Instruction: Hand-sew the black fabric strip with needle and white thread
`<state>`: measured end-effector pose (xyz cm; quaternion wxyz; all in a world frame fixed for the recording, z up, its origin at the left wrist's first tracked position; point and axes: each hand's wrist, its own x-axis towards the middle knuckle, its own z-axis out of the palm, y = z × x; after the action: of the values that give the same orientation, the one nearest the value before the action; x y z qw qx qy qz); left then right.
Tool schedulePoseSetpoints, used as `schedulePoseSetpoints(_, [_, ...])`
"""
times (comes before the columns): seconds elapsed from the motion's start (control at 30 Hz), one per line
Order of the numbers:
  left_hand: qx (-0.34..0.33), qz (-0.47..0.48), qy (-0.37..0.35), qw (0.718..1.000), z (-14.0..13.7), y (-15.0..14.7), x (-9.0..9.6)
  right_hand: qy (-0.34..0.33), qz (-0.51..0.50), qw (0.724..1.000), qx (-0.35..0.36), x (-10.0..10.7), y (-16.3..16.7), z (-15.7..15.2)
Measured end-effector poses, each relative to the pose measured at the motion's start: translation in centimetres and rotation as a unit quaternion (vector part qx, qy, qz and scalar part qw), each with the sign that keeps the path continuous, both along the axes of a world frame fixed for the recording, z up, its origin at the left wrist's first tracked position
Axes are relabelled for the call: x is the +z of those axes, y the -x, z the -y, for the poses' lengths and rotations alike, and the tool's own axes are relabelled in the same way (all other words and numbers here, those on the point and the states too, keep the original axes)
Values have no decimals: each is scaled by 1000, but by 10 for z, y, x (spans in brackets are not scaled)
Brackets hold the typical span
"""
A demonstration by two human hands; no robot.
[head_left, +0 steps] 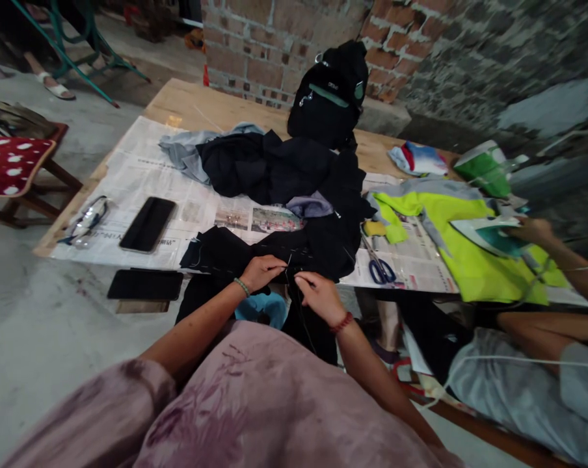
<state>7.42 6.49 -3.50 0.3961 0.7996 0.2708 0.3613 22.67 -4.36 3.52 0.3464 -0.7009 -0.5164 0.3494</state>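
A black garment (318,247) lies bunched at the table's front edge, with rows of white basting stitches along its near part. My left hand (261,273) pinches the garment's near edge, and a thin needle (289,259) stands up at its fingertips. Just to the right, my right hand (322,298) is closed, thumb against the bent forefinger, close to the same edge. What it pinches is too small to make out. A pale thread (301,318) hangs down beside this hand over the dark cloth on my lap.
Scissors (382,268) and a yellow sponge-like block (374,228) lie right of the garment. A co-worker's hand holds an iron (489,233) on a neon-yellow garment (479,273). One phone (148,224) rests on newspaper, another (145,285) at the front edge. A backpack (326,97) stands behind.
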Motion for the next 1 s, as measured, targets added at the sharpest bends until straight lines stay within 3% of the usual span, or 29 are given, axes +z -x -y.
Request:
schedulePoseSetpoints(0.13, [1,9,8,1000,0,0,1,-160,161,971,-74,29,-23,-6])
schedulePoseSetpoints(0.2, [4,12,6,1000,0,0,2,-177,205,960,-76,29,-25,-21])
schedulePoseSetpoints(0.4, [5,6,-16,1000,0,0,1,-36,119,991,43,-4,-9,-63])
schedulePoseSetpoints(0.57, [9,33,-28,999,-1,-1,1,4,-41,999,5,-19,-3,-67])
schedulePoseSetpoints(0.7, [1,45,-2,999,-1,-2,1,3,-101,995,-24,-17,-3,-64])
schedulePoseSetpoints(1.0, [-8,16,3,1000,-2,-1,3,10,-253,961,-113,-26,5,-66])
